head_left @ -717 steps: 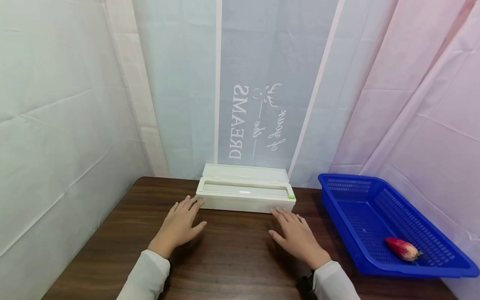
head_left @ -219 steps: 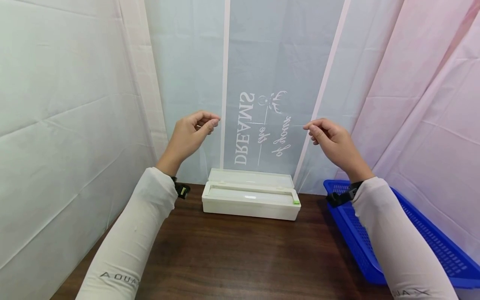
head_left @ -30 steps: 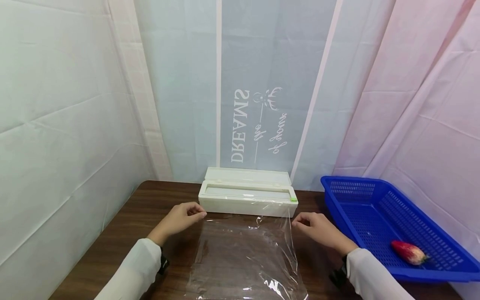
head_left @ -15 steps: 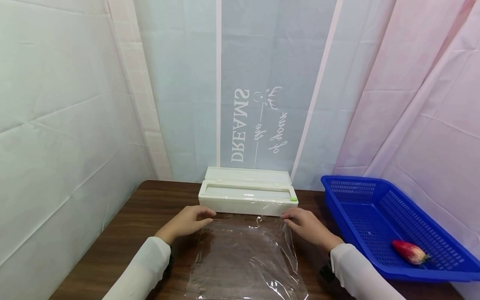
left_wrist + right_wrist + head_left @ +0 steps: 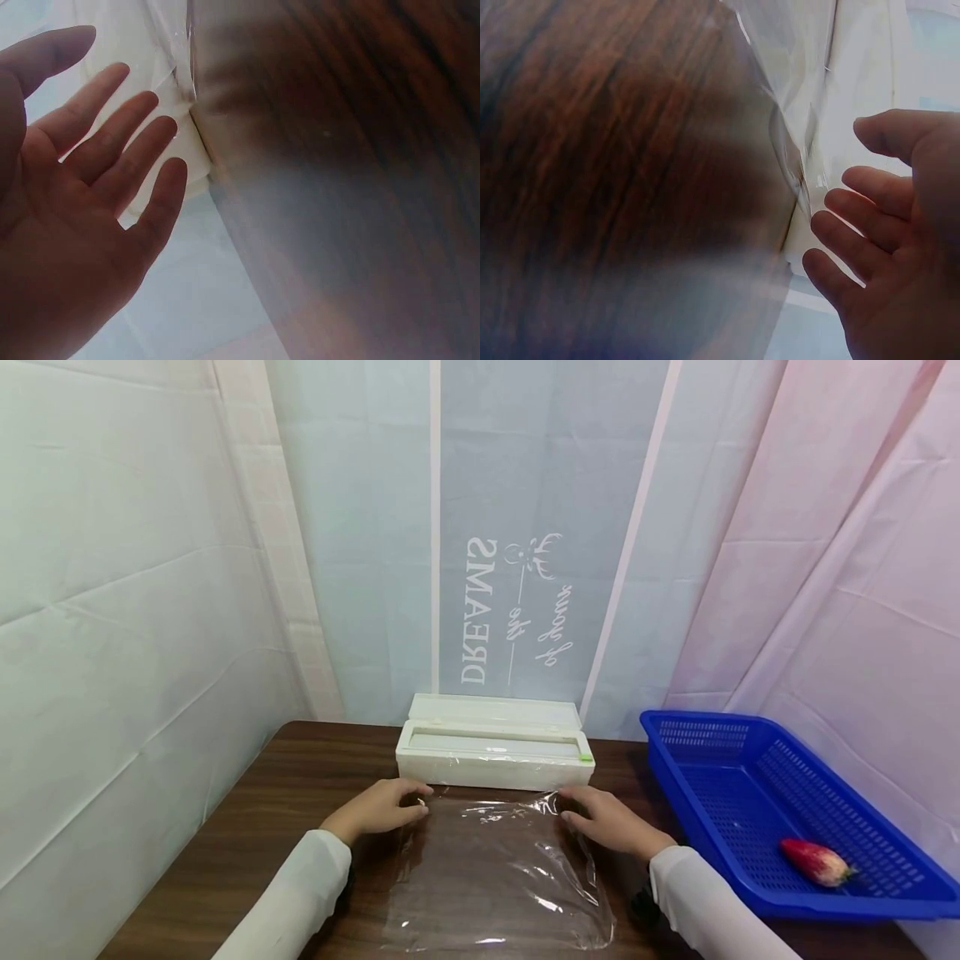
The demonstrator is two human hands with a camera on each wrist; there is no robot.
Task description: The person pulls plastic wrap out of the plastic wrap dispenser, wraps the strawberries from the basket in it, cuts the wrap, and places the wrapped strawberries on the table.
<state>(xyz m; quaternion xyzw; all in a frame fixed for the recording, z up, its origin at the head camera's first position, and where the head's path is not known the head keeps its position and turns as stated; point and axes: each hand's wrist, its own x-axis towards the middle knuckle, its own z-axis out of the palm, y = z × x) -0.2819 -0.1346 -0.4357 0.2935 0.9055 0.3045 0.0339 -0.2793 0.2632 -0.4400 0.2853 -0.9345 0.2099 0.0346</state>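
A clear sheet of plastic wrap lies over the table in front of a white wrap dispenser, reaching up to its front side. My left hand is at the sheet's far left corner, thumb apart from the fingers. At the far right corner is my right hand, its fingertips by the film's edge. In the left wrist view, the left hand shows spread fingers and a bare palm. The right hand has slightly bent fingers beside the hanging film, with its thumb held away.
A blue perforated basket stands at the right, holding a red, pale-ended fruit or vegetable. The dispenser's lid is raised at the back, with a green piece at its right end. Curtains enclose the brown table.
Earlier both hands held the film up in the air; now it lies on the table. Over the last second the hands have moved inward from beside the sheet onto its far corners.
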